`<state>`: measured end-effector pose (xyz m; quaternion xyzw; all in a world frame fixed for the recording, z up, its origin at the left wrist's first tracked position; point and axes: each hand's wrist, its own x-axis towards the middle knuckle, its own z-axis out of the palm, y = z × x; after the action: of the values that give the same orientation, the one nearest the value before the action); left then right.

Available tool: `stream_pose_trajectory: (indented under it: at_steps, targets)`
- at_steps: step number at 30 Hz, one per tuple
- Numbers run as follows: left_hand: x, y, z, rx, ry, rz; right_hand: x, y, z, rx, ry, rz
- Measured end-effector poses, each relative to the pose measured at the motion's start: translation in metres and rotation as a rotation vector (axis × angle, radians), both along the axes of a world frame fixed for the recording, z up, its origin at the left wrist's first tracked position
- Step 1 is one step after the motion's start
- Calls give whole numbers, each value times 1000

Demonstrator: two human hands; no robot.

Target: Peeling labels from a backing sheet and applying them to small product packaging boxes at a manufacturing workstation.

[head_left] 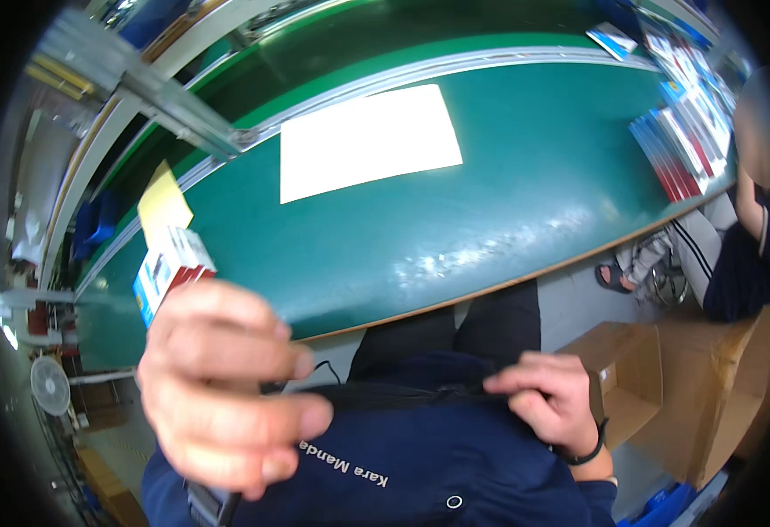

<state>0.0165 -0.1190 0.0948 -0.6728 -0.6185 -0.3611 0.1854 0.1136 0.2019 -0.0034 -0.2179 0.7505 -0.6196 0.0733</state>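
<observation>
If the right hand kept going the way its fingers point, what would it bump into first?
The right hand rests at the chest, fingers pointing toward the person's left, pinching the dark blue top. Going on, it would probably slide across that cloth and meet the left hand, though depth is unclear.

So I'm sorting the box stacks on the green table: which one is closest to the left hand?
The small stack of boxes at the table's left end, just above the left hand; the others lie far right.
</observation>
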Motion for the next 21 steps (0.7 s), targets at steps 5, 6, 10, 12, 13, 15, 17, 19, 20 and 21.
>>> stream_pose_trajectory:
  at_steps: [5,6,10,12,13,15,17,19,20,21]
  targets:
    - [-9,-5,-21,-8,-104,127,17,-5,-9,-301,-283,179]
    - [-12,3,-31,23,-146,154,17,-5,-11,-293,-280,180]
    - [-11,21,-63,139,-262,178,0,-16,-1,-533,-782,100]
    - [-8,25,-64,133,-286,168,-11,-19,-3,-497,-739,130]
    - [-5,24,-64,115,-306,178,-15,-24,-6,-513,-726,81]
    - [-1,28,-68,108,-353,123,-23,-35,-9,-534,-751,-124]
    - [-2,33,-77,87,-383,51,-32,-35,-26,-655,-711,-155]
    - [1,40,-84,69,-422,3,-39,-39,-30,-702,-671,-207]
    - [3,43,-86,49,-453,-26,-42,-40,-30,-717,-616,-229]
    - [6,46,-87,50,-484,-36,-46,-42,-29,-731,-560,-249]
